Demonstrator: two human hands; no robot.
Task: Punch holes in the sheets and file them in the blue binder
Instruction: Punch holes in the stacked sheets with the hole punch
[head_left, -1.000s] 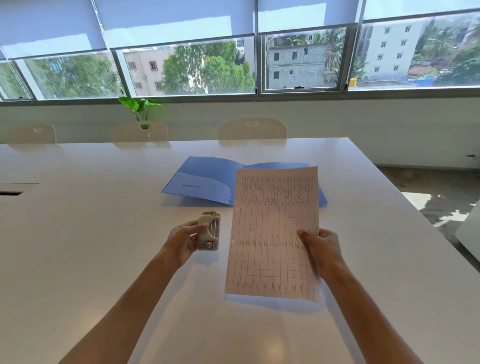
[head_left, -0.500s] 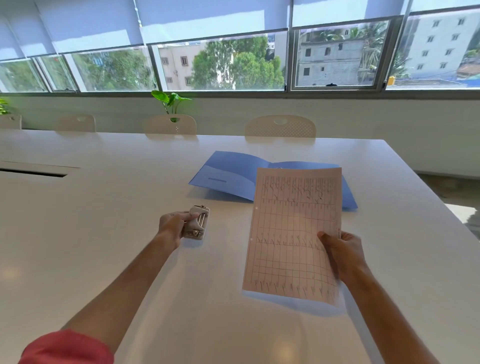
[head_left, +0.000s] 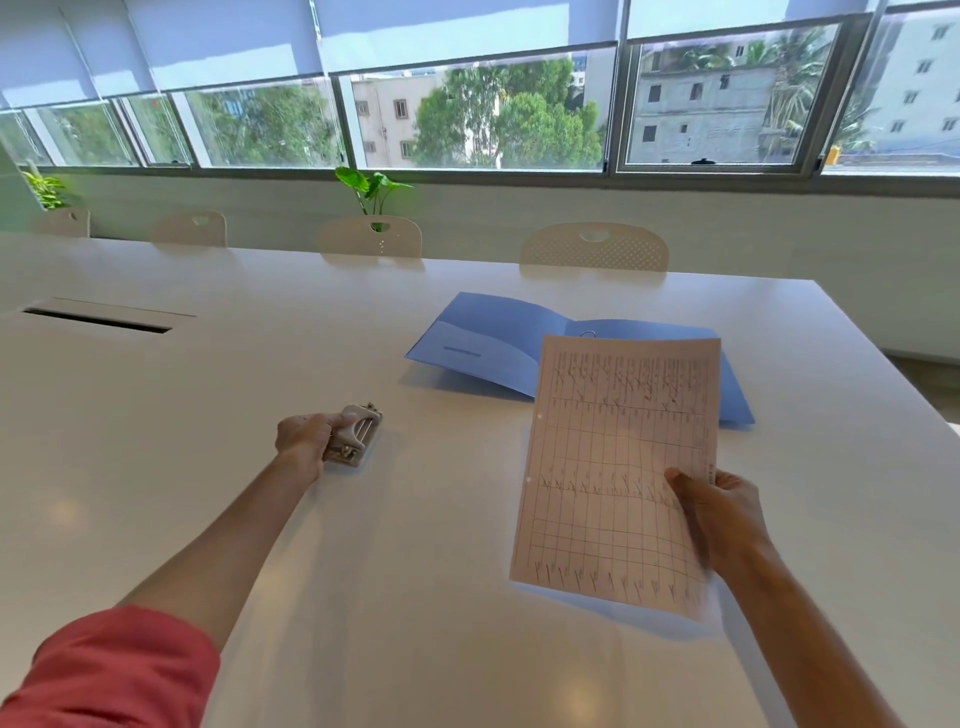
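My right hand (head_left: 719, 512) grips the right edge of a pinkish ruled sheet (head_left: 618, 467) and holds it just above the table; two punched holes show along its left edge. Behind the sheet, the blue binder (head_left: 498, 345) lies open on the table, with a metal ring visible at its spine. My left hand (head_left: 306, 436) is closed around a small beige hole punch (head_left: 356, 436) that rests on the table, well to the left of the sheet.
The long white table (head_left: 208, 415) has a cable slot (head_left: 98, 318) at the far left. Several beige chairs (head_left: 595, 248) stand along its far side, with a potted plant (head_left: 371, 189) under the windows. The table's right edge runs near the binder.
My left hand has slid the hole punch leftward, away from the sheet. The view has turned left. The sheet stays in my right hand.
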